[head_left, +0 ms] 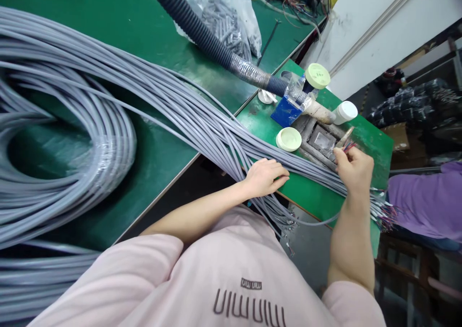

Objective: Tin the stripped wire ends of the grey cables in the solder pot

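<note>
Right fingers (340, 155) closed on wires (349, 147)

Large glossy dark-green desk (108, 19) reflecting soft light — smaller bright-green desk (301, 190) adjoining. Smooth white panel (361, 21) with long parallel strips beyond. Brown cardboard box (400, 137) in dim area at right — grey floor (306, 250) below.

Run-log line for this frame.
left hand: on grey cables | right hand: pinching coloured wires | near: square metal dish | rest: black hose
</note>
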Motion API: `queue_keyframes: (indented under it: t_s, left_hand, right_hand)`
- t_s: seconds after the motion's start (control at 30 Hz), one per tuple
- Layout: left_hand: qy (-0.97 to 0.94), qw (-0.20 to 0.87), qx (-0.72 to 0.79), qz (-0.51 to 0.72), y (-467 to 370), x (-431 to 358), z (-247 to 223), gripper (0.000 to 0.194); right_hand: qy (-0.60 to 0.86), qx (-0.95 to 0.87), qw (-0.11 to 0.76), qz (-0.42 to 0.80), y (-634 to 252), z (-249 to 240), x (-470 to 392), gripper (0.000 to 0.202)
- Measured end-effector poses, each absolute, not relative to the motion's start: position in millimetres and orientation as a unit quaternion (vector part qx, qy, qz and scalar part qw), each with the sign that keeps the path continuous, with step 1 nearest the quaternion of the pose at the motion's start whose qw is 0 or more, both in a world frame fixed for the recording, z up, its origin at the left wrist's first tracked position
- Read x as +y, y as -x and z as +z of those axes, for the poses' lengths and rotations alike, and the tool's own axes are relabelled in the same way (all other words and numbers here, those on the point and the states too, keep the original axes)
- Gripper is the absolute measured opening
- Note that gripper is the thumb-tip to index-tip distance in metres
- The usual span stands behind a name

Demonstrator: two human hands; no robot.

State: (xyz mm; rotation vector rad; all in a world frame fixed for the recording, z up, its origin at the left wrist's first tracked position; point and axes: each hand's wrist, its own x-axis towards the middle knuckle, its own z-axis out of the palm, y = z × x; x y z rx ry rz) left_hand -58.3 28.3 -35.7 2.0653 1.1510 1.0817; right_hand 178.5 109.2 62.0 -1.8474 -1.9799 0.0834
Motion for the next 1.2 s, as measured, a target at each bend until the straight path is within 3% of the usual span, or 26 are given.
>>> queue_keyframes:
  t_s: [0.17, 0.27, 0.5, 0.67, 0.83, 0.97, 1.2]
  left_hand:
    - [-0.457, 0.612, 0.366, 0.532, 29, 26, -21, 0.032]
    - [-0.304, 0.714, 0.293, 0.558, 10, 25, -12, 0.041]
    - [-0.197, 0.737, 0.241, 0.6, 1, 15, 7, 0.026]
    - [-0.185, 0.742, 0.224, 0.605, 19, 21, 13, 0.022]
    - [-0.138, 0.841, 0.115, 0.51, 21, 28, 8, 0.025]
    - [-0.122, 0.879, 0.065, 0.457, 11, 25, -3, 0.031]
    - [-0.157, 0.832, 0.143, 0.512, 9, 11, -11, 0.036]
  right_hand:
    - [0.629, -0.668, 0.361, 0.165, -136, 71, 48, 0.028]
    - [0.61, -0.658, 0.39, 0.206, -119, 67, 29, 0.025]
    - [0.576, -0.644, 0.417, 0.281, -109, 58, 15, 0.024]
    - [0.561, -0.684, 0.334, 0.325, -121, 64, 2, 0.021]
    - [0.529, -0.733, 0.299, 0.304, -120, 58, -13, 0.022]
    - [0.545, -0.707, 0.337, 0.298, -111, 49, -10, 0.022]
    - [0.585, -0.609, 0.417, 0.337, -108, 32, -5, 0.022]
